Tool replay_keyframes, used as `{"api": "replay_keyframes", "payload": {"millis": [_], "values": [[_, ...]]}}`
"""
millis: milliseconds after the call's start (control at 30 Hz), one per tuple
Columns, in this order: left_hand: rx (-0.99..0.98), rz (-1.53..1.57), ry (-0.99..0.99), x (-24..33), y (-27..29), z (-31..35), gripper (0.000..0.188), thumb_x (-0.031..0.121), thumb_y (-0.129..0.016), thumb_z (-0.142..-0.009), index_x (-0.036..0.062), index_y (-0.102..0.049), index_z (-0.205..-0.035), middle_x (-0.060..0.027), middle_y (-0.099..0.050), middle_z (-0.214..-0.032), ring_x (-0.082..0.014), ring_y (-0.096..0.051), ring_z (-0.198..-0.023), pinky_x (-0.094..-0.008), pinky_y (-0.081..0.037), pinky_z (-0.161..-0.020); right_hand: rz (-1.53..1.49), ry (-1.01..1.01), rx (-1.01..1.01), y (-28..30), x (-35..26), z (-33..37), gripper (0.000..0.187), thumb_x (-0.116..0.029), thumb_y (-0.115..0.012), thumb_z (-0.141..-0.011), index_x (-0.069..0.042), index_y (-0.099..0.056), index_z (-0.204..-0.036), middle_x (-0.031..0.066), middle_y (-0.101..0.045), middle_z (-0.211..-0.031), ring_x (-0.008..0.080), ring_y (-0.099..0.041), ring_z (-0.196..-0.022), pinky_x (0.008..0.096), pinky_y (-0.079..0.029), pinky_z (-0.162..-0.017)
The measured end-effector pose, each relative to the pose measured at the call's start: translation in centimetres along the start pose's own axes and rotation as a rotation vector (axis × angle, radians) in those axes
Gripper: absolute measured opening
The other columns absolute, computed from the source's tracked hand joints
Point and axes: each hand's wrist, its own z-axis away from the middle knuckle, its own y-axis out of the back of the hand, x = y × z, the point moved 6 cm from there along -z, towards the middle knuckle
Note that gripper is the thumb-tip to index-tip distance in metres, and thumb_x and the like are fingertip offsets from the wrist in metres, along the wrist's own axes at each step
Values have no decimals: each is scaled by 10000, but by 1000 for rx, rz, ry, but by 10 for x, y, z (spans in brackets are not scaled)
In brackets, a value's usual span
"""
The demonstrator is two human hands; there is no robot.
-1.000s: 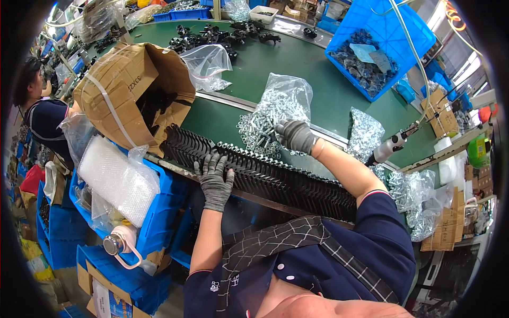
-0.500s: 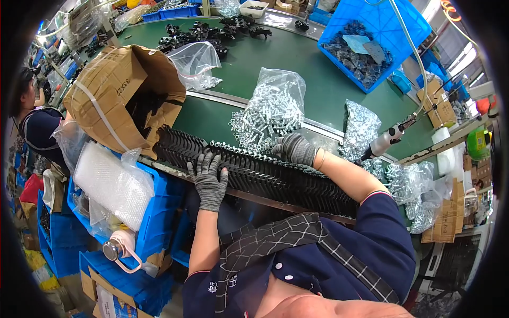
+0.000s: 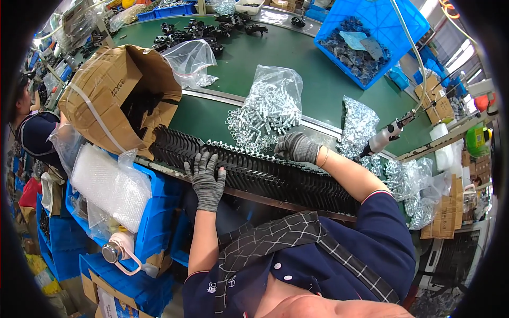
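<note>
A long row of black curved parts (image 3: 254, 172) stands packed side by side along the bench's near edge, with small silvery metal sleeves along part of its far side. My left hand (image 3: 207, 183), in a grey striped glove, rests on the row with its fingers spread. My right hand (image 3: 298, 147), gloved alike, is closed with bent fingers at the row's far side, beside a heap of loose metal sleeves (image 3: 249, 127). What its fingertips pinch is too small to make out. The heap spills from a clear plastic bag (image 3: 278, 87) full of such sleeves.
An open cardboard box (image 3: 101, 95) with black parts lies at the row's left end. Another bag of metal pieces (image 3: 358, 124) and a hanging power screwdriver (image 3: 379, 140) are on the right. A blue crate (image 3: 395, 24) stands tilted at the back. Left of me, another person (image 3: 40, 130) is partly visible.
The whole view has shifted slightly. My right hand stays at the edge of the sleeve heap with its fingers bent, and my left hand keeps its place on the row.
</note>
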Motion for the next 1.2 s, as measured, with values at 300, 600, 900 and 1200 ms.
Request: {"api": "replay_keyframes", "payload": {"millis": [300,600,900,1200], "values": [[-5,-10,8,1,0,-2,425,332,-627,-815,159,-628,-1203,-65,-551,-1306,-260,-409,-1308,-515,-103,-1157,390,25,-98,5,-14,-9,94,-113,-588,-760,-76,-672,-779,124,-622,-657,316,-635,-633,441,-491,-567],[29,39,4,0,3,-1,429,326,-636,-810,153,-630,-1203,-77,-556,-1299,-267,-418,-1301,-520,-102,-1157,292,-93,-227,1,-12,-23,135,-195,-611,-762,-85,-640,-834,125,-624,-695,317,-628,-633,434,-488,-581],[-27,23,67,1,5,-1,476,331,-634,-810,132,-601,-1241,-85,-534,-1331,-286,-390,-1320,-523,-108,-1155,-28,-71,233,45,-99,-171,219,-261,-594,-799,-68,-645,-890,146,-655,-816,339,-642,-768,417,-517,-714],[-20,-1,93,-4,4,2,520,349,-617,-822,91,-569,-1272,-106,-496,-1379,-322,-362,-1338,-517,-121,-1152,223,15,160,-14,-120,-209,179,-253,-597,-825,-113,-670,-910,112,-673,-899,299,-642,-894,429,-509,-757]]}}
